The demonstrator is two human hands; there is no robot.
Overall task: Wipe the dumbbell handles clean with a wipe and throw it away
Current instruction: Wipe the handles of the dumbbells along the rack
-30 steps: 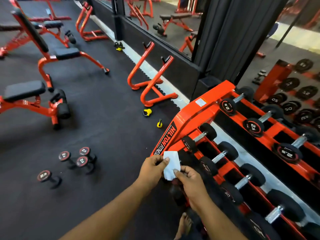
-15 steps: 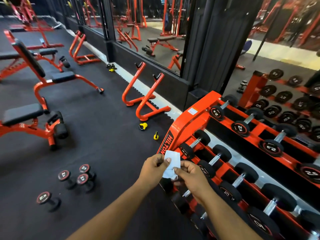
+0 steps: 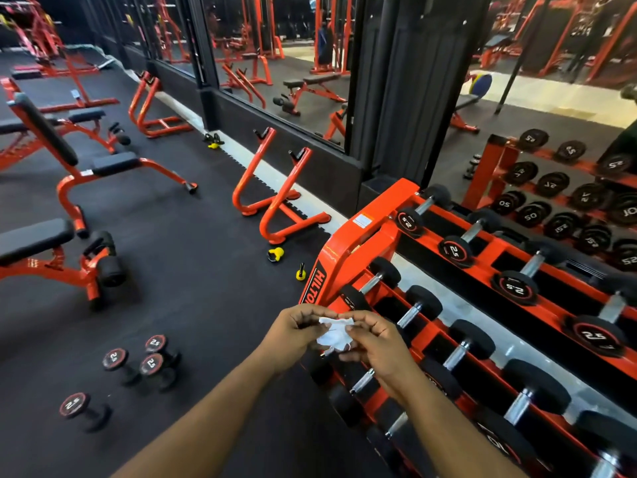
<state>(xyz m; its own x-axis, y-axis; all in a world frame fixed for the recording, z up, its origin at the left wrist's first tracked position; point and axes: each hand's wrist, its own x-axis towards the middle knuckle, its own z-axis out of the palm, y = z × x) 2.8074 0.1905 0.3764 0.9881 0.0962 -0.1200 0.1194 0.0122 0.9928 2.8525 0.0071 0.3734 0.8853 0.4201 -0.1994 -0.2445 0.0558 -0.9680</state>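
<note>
A small white wipe (image 3: 335, 334) hangs crumpled between both hands at the left end of the orange dumbbell rack (image 3: 348, 246). My left hand (image 3: 293, 334) pinches its left edge and my right hand (image 3: 375, 343) pinches its right edge. Black dumbbells with silver handles (image 3: 410, 315) lie in rows on the rack, just right of and below my hands. Several loose 2.5 dumbbells (image 3: 151, 363) sit on the black floor at lower left.
Orange benches (image 3: 51, 257) stand on the left. An orange floor stand (image 3: 275, 201) and two small yellow kettlebells (image 3: 275, 254) sit beside the mirror wall ahead. A mirror behind the rack reflects more dumbbells.
The wipe was flat and upright between my fingers; now it is crumpled and held lower between both hands. The view has tilted up, showing more of the gym.
</note>
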